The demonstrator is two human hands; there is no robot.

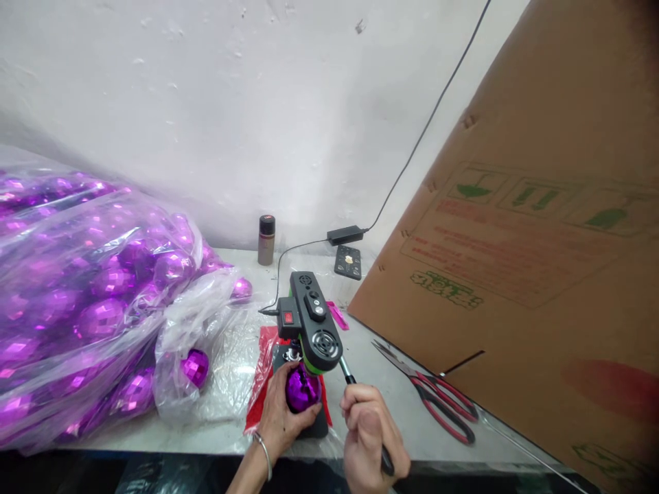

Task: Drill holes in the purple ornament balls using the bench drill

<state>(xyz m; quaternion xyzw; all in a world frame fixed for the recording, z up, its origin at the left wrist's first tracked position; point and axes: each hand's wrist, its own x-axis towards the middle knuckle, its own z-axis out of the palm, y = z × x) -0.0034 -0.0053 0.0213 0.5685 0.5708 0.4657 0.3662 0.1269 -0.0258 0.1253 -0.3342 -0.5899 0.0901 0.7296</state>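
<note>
My left hand (pixel 281 412), with a bangle on its wrist, is closed round a shiny purple faceted ball ornament (pixel 303 390). The ball sits right under the front end of a black and green bench machine (pixel 315 322), which has a round vent and a red switch. My right hand (pixel 373 436) is wrapped round the black grip of a metal lever handle (pixel 347 370) at the machine's right side. Red plastic sheet (pixel 255 405) lies under the machine's dark base (pixel 315 431).
At the left lies a large clear plastic bag (pixel 103 274) of purple balls. A big cardboard box (pixel 515 261) leans in from the right, with red-handled scissors (pixel 432 398) before it. Behind stand a bottle (pixel 266 240), a power adapter (pixel 344 235) and a dark phone-like object (pixel 348 262).
</note>
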